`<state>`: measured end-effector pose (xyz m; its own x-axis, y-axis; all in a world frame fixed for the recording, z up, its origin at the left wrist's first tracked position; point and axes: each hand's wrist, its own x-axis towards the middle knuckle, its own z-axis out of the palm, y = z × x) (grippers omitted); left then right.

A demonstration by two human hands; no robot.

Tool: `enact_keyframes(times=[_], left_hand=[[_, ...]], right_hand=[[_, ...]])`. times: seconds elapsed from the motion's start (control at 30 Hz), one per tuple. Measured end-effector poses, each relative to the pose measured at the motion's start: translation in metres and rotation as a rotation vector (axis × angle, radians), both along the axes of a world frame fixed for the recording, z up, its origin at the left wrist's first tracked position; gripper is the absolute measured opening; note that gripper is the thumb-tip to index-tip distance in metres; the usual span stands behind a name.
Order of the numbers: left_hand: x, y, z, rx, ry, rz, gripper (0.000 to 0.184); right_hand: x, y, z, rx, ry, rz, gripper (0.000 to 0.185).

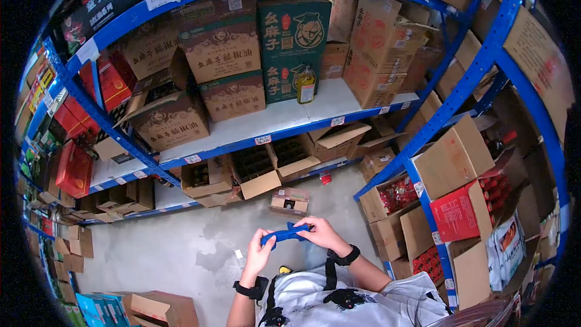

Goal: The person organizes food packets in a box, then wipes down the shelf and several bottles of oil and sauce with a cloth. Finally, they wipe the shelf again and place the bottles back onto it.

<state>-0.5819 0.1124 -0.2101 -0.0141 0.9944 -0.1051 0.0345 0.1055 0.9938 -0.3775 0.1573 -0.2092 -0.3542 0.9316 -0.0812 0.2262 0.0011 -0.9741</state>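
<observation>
A blue item (pixel 282 235), which looks like soft cloth or a band, is stretched between my two hands in front of my body. My left hand (pixel 260 249) pinches its left end. The right end is gripped by the fingers of my right hand (pixel 322 234). Beyond my hands, a small cardboard box (pixel 290 200) sits on the floor by the lower shelf. What the blue item is exactly cannot be made out.
Blue-framed shelving (pixel 290 130) stands ahead, with stacked cartons (pixel 221 48) and a yellow oil bottle (pixel 305 85). Open cartons with red goods (pixel 396 197) line the right. A large open box (pixel 160 310) lies at lower left, and a white scrap (pixel 238 254) is on the floor.
</observation>
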Motion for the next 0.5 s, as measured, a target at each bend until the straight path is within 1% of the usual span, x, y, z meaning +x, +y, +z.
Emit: enact_keyframes(times=[0.03,0.07,0.13,0.17,0.2,0.27,0.33,0.37,0.4,0.47,0.5], left_hand=[[-0.001,0.009,0.000,-0.094,0.021,-0.011,0.016],[0.002,0.020,0.000,-0.103,0.032,-0.008,0.016],[0.013,0.047,0.004,-0.016,0.094,0.026,0.017],[0.023,0.062,0.012,-0.008,0.061,0.040,0.019],[0.034,0.078,0.018,-0.022,0.069,0.052,0.019],[0.052,0.109,0.030,0.126,0.026,0.082,0.019],[0.065,0.135,0.043,0.080,0.036,0.078,0.019],[0.070,0.147,0.042,0.075,0.097,0.067,0.021],[0.075,0.159,0.043,0.134,0.188,0.039,0.023],[0.093,0.175,0.064,0.078,0.148,0.002,0.024],[0.100,0.184,0.066,0.125,0.184,-0.008,0.023]], right_hand=[[0.003,0.007,0.003,-0.032,0.027,0.002,0.018],[0.008,0.016,0.005,-0.040,0.039,0.005,0.018],[0.025,0.036,0.006,0.048,-0.112,0.012,0.020],[0.034,0.048,-0.002,0.034,-0.200,-0.012,0.017],[0.046,0.061,-0.008,0.021,-0.192,0.002,0.017],[0.069,0.091,-0.007,0.303,-0.249,-0.010,0.016],[0.092,0.115,0.005,0.194,-0.208,-0.031,0.018],[0.100,0.126,0.007,0.252,-0.115,-0.066,0.022],[0.111,0.135,0.011,0.325,-0.100,-0.054,0.021],[0.125,0.153,0.015,0.515,-0.058,-0.065,0.019],[0.132,0.157,0.017,0.338,-0.001,-0.049,0.019]])
